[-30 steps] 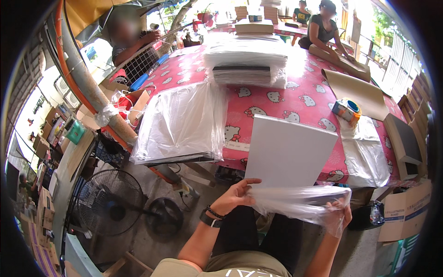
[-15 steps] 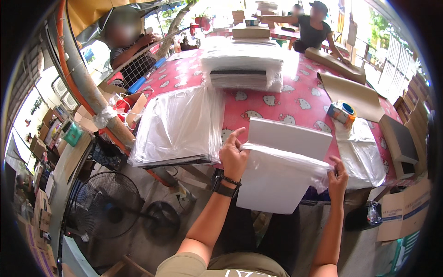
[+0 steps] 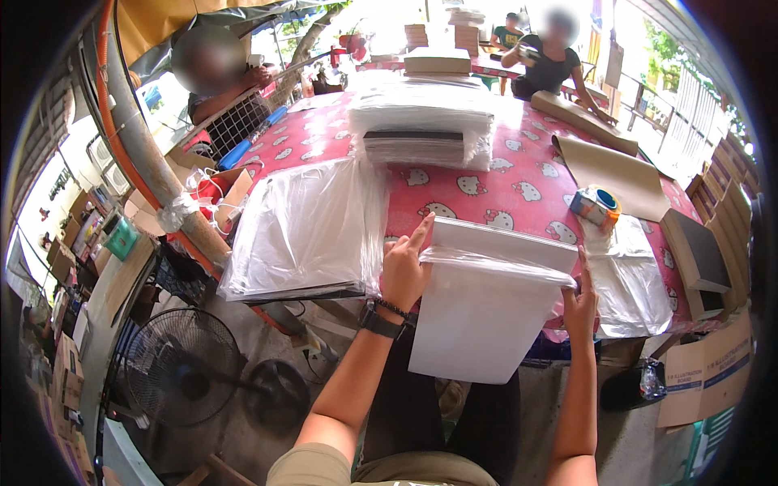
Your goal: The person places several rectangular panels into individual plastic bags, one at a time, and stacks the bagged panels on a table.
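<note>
A white board stack (image 3: 502,241) lies tilted over the near edge of the table, its far end bare. A clear plastic bag (image 3: 494,270) covers the nearer part of it, the bag's mouth bunched across the boards. My left hand (image 3: 407,263) pinches the mouth at the left corner, index finger stretched along the board's side. At the right corner my right hand (image 3: 580,298) grips the bag, its index finger pointing up beside the board edge. The bag's lower part (image 3: 470,332) hangs toward my lap.
On the pink patterned table (image 3: 454,186) lie a pile of plastic bags (image 3: 308,227), a wrapped stack (image 3: 417,121), tape rolls (image 3: 597,206), a flat bag (image 3: 632,283) and brown paper (image 3: 608,174). A fan (image 3: 182,364) stands left; co-workers are at the far side.
The bag's mouth has moved farther up the boards, so less of their far end is bare. Both hands have moved along with it. A co-worker's outstretched arm has drawn in, holding something.
</note>
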Demonstrator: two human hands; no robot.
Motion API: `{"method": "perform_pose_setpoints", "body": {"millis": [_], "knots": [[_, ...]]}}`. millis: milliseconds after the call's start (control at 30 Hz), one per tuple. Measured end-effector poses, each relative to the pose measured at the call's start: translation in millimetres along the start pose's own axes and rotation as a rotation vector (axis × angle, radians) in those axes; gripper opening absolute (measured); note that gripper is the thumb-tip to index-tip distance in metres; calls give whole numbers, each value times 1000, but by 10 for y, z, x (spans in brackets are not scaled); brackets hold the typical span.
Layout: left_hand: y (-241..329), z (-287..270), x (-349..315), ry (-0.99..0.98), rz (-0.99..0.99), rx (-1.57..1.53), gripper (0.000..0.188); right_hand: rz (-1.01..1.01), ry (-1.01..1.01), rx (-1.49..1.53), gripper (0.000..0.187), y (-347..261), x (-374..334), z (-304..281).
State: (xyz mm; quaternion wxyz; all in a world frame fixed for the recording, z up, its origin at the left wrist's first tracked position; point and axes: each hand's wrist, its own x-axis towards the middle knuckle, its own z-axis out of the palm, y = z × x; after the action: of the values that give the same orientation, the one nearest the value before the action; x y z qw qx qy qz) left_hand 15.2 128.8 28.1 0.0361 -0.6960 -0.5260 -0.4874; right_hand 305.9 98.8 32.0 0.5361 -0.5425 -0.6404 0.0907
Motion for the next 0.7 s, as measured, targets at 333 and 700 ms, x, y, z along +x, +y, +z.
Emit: {"method": "perform_pose_setpoints", "body": {"millis": [333, 700], "knots": [[79, -252, -123, 115, 187, -36, 44, -44, -1, -104, 44, -8, -58, -232], [295, -503, -210, 185, 123, -184, 24, -96, 103, 223, 12, 35, -322, -432]]}}
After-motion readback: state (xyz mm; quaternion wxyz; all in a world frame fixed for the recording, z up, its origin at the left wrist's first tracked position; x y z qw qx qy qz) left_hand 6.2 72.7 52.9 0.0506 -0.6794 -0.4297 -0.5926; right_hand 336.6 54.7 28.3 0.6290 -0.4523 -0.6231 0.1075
